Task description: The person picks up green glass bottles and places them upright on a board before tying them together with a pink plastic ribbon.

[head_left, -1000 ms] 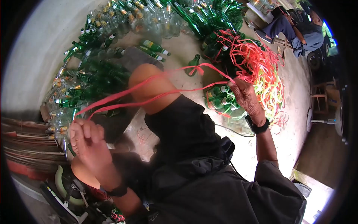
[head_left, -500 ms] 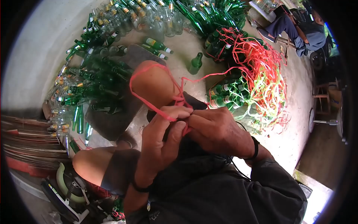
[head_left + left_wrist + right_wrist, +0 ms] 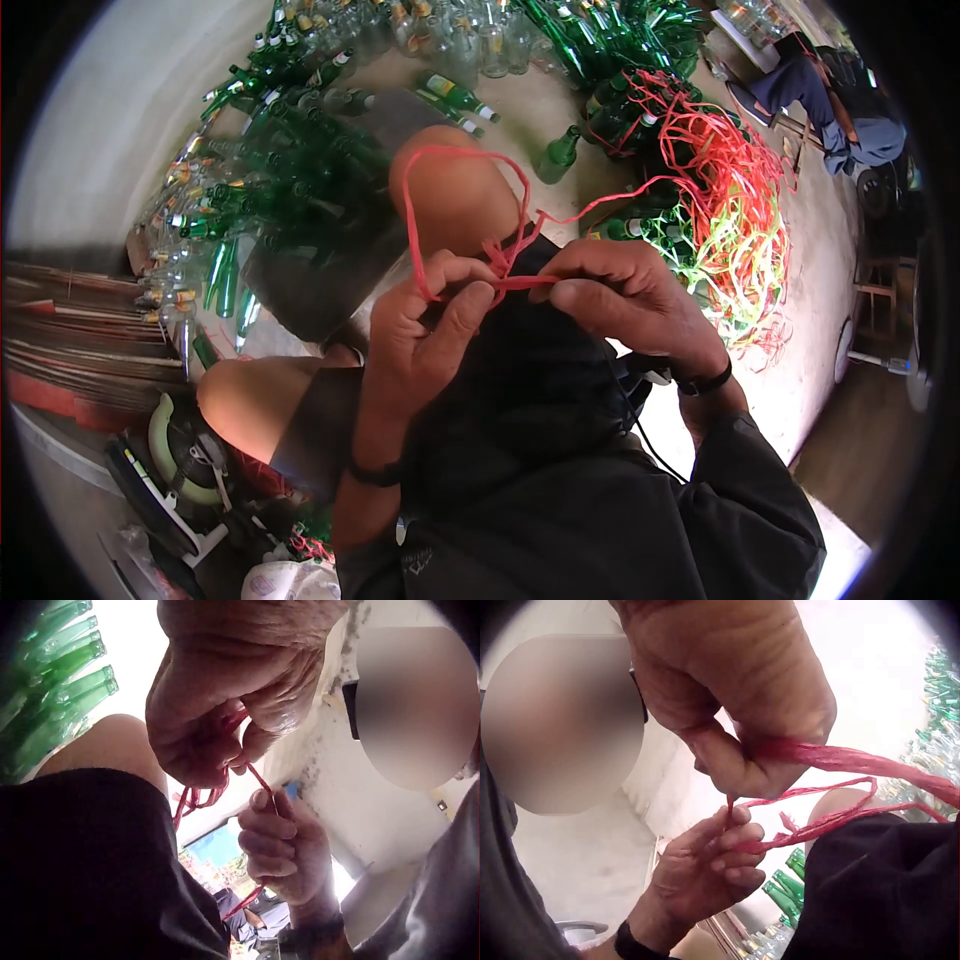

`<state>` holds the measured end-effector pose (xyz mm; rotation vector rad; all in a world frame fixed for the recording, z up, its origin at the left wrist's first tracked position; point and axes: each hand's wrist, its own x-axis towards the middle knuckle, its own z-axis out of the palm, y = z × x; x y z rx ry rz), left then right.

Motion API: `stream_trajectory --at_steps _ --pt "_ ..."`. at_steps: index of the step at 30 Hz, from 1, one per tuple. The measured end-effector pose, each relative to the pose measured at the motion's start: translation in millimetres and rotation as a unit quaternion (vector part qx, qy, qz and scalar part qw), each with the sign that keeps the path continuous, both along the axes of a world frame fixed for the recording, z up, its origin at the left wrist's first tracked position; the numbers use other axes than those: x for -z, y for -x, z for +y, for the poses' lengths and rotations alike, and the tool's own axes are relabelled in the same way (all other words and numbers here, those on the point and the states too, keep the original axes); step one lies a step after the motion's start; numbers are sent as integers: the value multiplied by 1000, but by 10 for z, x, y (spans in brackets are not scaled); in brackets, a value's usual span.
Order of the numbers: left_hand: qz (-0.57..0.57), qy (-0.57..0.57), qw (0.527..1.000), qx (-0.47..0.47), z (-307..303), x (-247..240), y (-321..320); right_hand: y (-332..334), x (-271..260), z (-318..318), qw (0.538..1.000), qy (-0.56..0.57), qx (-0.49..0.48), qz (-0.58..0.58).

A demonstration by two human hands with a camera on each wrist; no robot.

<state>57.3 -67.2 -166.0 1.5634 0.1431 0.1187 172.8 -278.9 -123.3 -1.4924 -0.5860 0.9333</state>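
Observation:
Above the lap, my left hand pinches red plastic twine between thumb and index finger. My right hand pinches the same twine a short way off, and a short straight stretch runs between the two. A small bunched part of the twine sits just beyond the fingertips. From the left hand a wide loop arches over the bare knee. Another strand trails to a tangled heap of red and yellow-green twine. The right wrist view shows strands coming out of the right fist.
Many green bottles lie and stand around the left side, clear ones at the back. One green bottle stands alone on the floor. A seated person is at the far right. Stacked flat boards lie on the left.
The hands were wide apart with two long strands stretched between them, then came together over the lap. Now they are slightly apart, a short strand straight between them and the loop raised.

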Motion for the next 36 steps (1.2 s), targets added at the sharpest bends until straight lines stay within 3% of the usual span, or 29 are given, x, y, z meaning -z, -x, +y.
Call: stream_trajectory --at_steps 6,8,16,18,19,20,23,28,33,35,36 --pt "-16 67 995 -79 84 -110 157 -189 298 -111 998 55 16 11" --pt "-27 80 988 -128 184 -151 218 -320 654 -113 982 105 106 -113" --pt "-105 105 967 -209 459 -362 364 -639 1818 -223 950 199 13 -241" --pt "-91 117 964 -222 516 -395 413 -675 1981 -251 928 192 66 -312" --pt "-125 144 960 -206 580 -375 431 -713 2044 -284 931 201 100 -287" --pt "-160 171 954 -190 633 -366 442 -784 2085 -345 931 201 100 -287" --pt "-177 236 938 -180 788 -383 521 -950 2116 -536 866 244 141 -413" --pt "-233 340 896 -163 1011 -397 574 -1191 2202 -867 827 272 184 -457" --pt "-246 351 874 -230 1117 -390 655 -1212 2108 -1007 802 331 195 -457" --pt "-216 202 920 -257 1062 -355 614 -1059 1864 -906 794 336 188 -471" --pt "-218 208 920 -252 976 -326 538 -961 1724 -819 788 338 178 -484"
